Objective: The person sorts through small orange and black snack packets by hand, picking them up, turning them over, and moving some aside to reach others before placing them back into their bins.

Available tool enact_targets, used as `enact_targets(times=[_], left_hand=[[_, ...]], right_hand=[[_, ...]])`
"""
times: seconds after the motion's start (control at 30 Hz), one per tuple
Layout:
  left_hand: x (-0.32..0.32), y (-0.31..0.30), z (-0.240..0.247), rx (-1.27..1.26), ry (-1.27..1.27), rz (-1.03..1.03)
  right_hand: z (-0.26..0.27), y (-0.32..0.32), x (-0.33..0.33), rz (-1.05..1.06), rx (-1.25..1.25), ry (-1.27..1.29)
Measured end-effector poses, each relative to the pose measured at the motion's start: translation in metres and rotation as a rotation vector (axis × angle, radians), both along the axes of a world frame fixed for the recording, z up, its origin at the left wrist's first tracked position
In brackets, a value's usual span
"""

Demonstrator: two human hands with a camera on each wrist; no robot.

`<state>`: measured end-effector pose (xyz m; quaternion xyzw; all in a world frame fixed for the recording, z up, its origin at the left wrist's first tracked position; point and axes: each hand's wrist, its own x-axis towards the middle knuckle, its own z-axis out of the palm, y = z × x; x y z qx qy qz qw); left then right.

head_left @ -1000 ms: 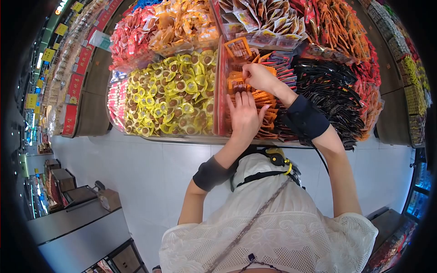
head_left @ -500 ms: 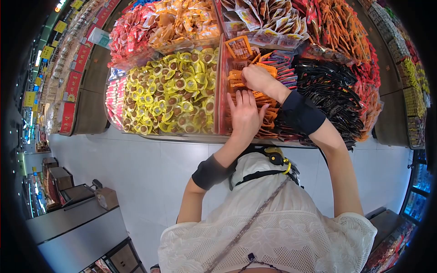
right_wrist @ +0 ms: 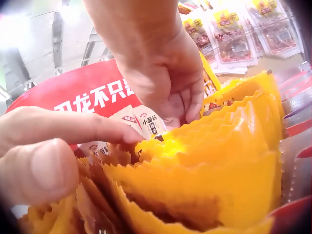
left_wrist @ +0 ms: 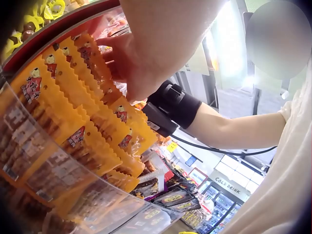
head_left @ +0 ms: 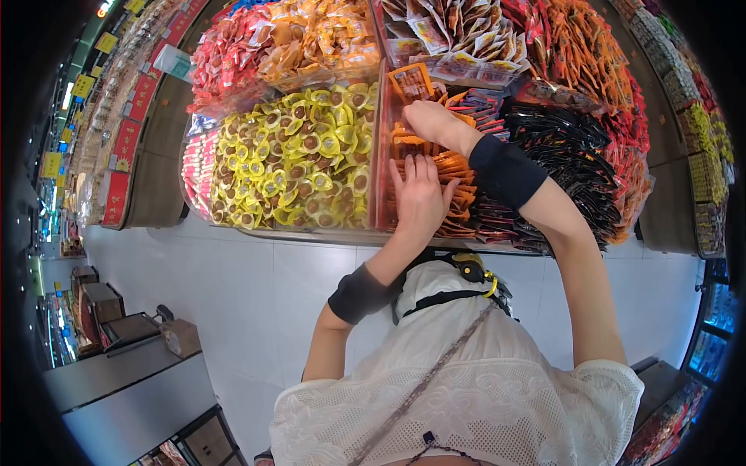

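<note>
In the head view my left hand point(head_left: 420, 194) lies with straight fingers on upright orange snack packets point(head_left: 454, 172) in the bin compartment right of the red divider. Just beyond it, my right hand point(head_left: 435, 124) reaches down at the compartment's left side, close to the divider. The right wrist view shows the right hand point(right_wrist: 165, 78) with curled fingers, their tips hidden behind yellow-orange packets point(right_wrist: 209, 156) with crimped edges; I cannot tell whether it holds one. Left index finger and thumb point(right_wrist: 46, 168) show at that view's left. In the left wrist view the left hand point(left_wrist: 141, 58) overlaps the packet row.
Yellow-wrapped round snacks point(head_left: 295, 155) fill the compartment left of the red divider point(head_left: 381, 155). Black packets point(head_left: 556, 155) stand on the right. An orange packet point(head_left: 412, 81) leans at the back. A transparent front panel point(left_wrist: 53, 165) borders the packets.
The right hand has shifted slightly left toward the divider, its forearm swinging with it. The left hand stays in place on the packets.
</note>
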<state>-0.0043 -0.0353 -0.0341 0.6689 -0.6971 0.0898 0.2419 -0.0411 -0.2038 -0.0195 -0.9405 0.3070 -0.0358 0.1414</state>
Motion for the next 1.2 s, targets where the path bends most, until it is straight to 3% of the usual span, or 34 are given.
enact_targets(times=[0.23,0.73,0.83,1.2], left_hand=[[0.000,0.001,0.001,0.043,0.018,0.007],[0.007,-0.013,-0.010,0.034,0.033,0.012],[0.006,-0.015,-0.009,0.058,0.040,0.019],[0.006,-0.008,-0.009,0.061,0.048,0.014]], right_hand=[[-0.003,-0.003,0.006,0.030,0.069,0.044],[-0.006,-0.002,0.003,0.028,-0.075,-0.078],[-0.007,-0.008,0.008,-0.053,-0.139,-0.112],[0.003,-0.010,0.011,-0.107,-0.001,0.109]])
